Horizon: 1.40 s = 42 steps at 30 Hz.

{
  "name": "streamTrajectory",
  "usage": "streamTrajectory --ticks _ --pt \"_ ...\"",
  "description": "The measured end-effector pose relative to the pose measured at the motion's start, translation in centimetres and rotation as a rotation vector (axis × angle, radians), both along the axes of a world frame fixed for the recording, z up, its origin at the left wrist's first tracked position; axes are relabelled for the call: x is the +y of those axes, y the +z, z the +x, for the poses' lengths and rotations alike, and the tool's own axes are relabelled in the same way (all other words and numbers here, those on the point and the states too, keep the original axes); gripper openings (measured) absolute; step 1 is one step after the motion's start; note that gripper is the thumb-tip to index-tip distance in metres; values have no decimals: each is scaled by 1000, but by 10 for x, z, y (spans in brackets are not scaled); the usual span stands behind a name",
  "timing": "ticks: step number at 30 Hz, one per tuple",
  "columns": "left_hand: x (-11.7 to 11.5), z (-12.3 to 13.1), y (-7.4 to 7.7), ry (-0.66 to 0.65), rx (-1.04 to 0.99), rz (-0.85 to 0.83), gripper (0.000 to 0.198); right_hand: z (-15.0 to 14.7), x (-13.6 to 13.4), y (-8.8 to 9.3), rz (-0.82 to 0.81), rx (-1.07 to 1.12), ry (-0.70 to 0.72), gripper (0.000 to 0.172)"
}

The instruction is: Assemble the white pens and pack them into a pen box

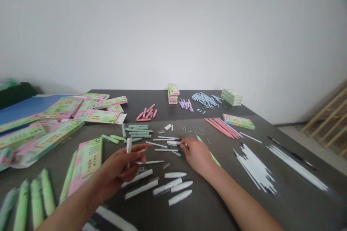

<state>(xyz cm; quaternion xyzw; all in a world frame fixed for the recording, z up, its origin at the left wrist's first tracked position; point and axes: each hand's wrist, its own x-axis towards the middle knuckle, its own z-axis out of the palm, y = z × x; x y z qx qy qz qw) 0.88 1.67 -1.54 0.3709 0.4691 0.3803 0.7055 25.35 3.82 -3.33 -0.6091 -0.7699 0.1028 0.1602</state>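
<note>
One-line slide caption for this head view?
Left hand holds a white pen barrel upright while right hand reaches among white pen parts on a dark table.

Person's body, as seen: two forearms and two hands only. Left hand [119, 168] bare, no glove, ring or watch visible. Right hand [197, 155] likewise bare. Both forearms uncovered to the frame edge; no sleeve visible.

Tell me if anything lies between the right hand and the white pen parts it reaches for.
Nothing visible does. The right hand has its fingertips already at the white parts on the table. The left hand holds a white barrel upright, off to the side.
</note>
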Motion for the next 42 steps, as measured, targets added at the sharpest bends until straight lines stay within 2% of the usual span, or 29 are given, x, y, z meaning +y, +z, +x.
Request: streamTrajectory --ticks 3,8,14,24,29,34,38,42 --pt "6 -10 4 51 17 54 35 4 1 3 13 9 -21 21" --pt "10 -16 8 100 168 127 37 7 2 3 46 36 -31 20" --pt "9 -13 9 141 180 137 36 6 -1 4 58 33 -28 21" --pt "16 -21 9 208 162 131 32 7 0 2 37 21 -2 22" --pt "13 -21 14 93 276 183 30 -1 -8 6 22 65 116 22" --pt "11 -20 15 25 379 201 41 -9 -12 11 14 77 198 23" --pt "9 -19 15 -36 559 242 48 -18 -12 16 1 40 238 24" --pt "10 -18 11 -78 613 240 50 -31 -14 25 -21 -65 302 25"
